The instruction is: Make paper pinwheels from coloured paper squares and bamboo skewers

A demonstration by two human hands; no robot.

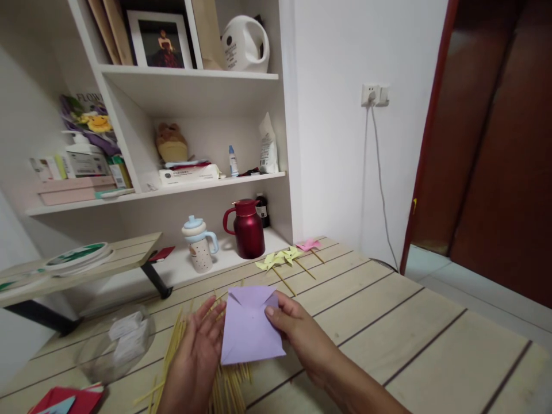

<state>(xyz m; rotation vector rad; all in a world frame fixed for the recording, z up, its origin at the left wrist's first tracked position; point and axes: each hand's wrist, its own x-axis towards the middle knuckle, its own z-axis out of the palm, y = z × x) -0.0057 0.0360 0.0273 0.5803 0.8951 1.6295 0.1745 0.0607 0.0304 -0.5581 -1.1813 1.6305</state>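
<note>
Your left hand (196, 353) comes in from 6 o'clock, palm turned toward 3 o'clock, fingers (215, 322) straight and slightly spread. Your right hand (302, 336) reaches in from 4 o'clock along the forearm, fingers curled in a pinch, thumb on top pointing to 9 o'clock.

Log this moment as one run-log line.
left hand: fingers touching lilac paper edge | right hand: pinching paper | below: bamboo sticks on table | behind: paper pinwheels
</note>
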